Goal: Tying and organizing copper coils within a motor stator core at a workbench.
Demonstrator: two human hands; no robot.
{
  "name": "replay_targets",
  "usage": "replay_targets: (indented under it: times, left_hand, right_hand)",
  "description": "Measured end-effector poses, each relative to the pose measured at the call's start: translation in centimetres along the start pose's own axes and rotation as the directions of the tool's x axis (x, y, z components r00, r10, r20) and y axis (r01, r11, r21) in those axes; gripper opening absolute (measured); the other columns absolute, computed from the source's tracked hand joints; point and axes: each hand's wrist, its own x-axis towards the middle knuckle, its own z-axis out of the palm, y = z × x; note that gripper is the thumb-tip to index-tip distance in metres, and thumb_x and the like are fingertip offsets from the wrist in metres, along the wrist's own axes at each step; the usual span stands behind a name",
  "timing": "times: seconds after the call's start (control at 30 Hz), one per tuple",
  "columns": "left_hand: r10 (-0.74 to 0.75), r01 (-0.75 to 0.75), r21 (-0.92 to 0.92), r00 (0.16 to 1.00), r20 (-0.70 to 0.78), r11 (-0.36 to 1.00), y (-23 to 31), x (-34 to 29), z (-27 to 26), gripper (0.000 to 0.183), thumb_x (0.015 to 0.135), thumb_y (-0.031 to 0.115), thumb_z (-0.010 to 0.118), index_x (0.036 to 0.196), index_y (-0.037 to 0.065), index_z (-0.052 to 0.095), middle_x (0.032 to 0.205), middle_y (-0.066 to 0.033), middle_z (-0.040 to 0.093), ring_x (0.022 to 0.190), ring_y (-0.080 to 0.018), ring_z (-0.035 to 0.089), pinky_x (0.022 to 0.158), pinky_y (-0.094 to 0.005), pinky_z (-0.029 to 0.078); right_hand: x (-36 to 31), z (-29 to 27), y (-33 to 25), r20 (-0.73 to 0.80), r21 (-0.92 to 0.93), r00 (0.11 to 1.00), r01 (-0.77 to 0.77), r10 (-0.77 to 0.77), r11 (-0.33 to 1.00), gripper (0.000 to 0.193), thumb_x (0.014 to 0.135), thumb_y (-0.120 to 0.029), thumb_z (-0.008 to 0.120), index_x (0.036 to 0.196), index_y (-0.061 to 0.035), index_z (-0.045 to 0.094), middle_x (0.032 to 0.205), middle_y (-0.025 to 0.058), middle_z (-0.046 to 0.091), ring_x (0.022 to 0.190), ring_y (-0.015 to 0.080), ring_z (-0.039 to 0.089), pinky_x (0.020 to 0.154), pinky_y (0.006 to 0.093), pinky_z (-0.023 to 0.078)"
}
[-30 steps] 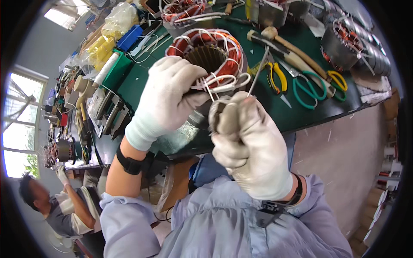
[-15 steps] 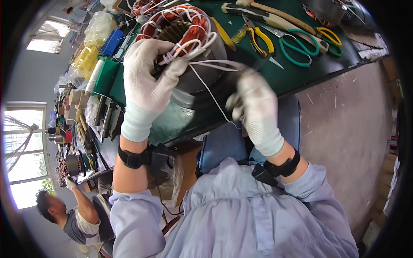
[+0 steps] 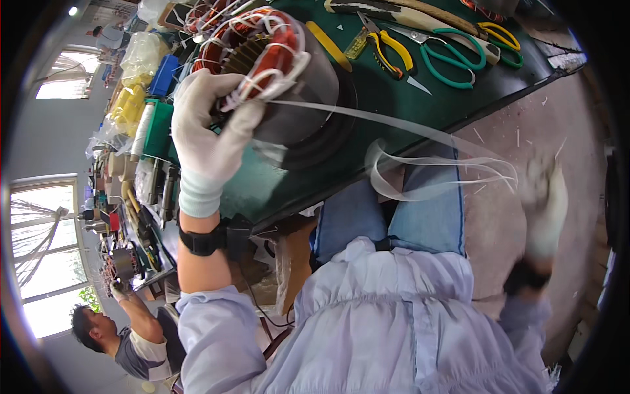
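On the bench in front of me stands a motor stator [image 3: 318, 82], a grey metal cylinder with red-brown copper windings [image 3: 281, 56] bound in white cord around its top. My left hand [image 3: 207, 131], in a white glove, pinches the near left edge of the windings, thumb outside and fingers reaching over the rim. From beside that thumb a white lacing cord [image 3: 407, 129] stretches right across my lap and loops back on itself. Far out to the right, my gloved right hand [image 3: 546, 203] holds the cord's other part; its fingers are blurred by motion.
Behind the stator's right side lie a yellow strip [image 3: 328, 46], yellow-handled pliers [image 3: 387, 49], green-handled scissors [image 3: 453, 59] and a hammer [image 3: 420, 26]. A green box [image 3: 157, 131] and bagged supplies crowd the left. Another person [image 3: 131, 335] works at lower left.
My right hand has swung far to the right, drawing the cord out into a long span with loops. My left hand stays on the windings.
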Motion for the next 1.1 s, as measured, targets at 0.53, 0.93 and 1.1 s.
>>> replay_targets:
  times: [0.53,0.93,1.1]
  left_hand:
    - [0.007,-0.066,0.282,0.978,0.208,0.957,5.3,4.4,-0.8,0.037,0.102,0.031,0.057,0.109,-0.003,0.070,0.083,-0.0142,0.070,0.078,-0.0248,0.067,0.073,-0.0371,0.052]
    - [-0.156,-0.232,0.436,0.709,0.687,0.870,8.5,10.0,-3.6,0.038,0.088,0.022,0.072,0.120,0.001,0.070,0.108,-0.0211,0.074,0.090,-0.0277,0.073,0.082,-0.0350,0.056]
    - [0.276,-0.484,0.170,0.714,0.643,0.858,7.5,8.5,-6.3,0.031,0.086,0.015,0.069,0.113,-0.002,0.069,0.110,-0.0172,0.071,0.091,-0.0263,0.072,0.077,-0.0351,0.056]
  right_hand:
    - [-2.6,21.8,2.9,0.788,-0.406,0.512,0.015,0.342,0.914,0.047,0.098,-0.025,0.058,0.135,0.0048,0.061,0.068,-0.0025,0.054,0.050,0.0011,0.047,0.042,0.0172,0.032]
    - [0.9,24.6,5.3,0.768,-0.441,0.576,0.793,-0.280,0.421,0.037,0.105,-0.036,0.057,0.125,-0.0056,0.065,0.071,-0.0040,0.060,0.055,0.0028,0.049,0.047,0.0188,0.037]
    - [-1.0,21.3,3.7,0.841,-0.053,0.493,-0.334,0.222,0.941,0.046,0.105,-0.029,0.056,0.138,0.0023,0.053,0.117,0.0145,0.066,0.058,0.0064,0.048,0.043,0.0182,0.033]
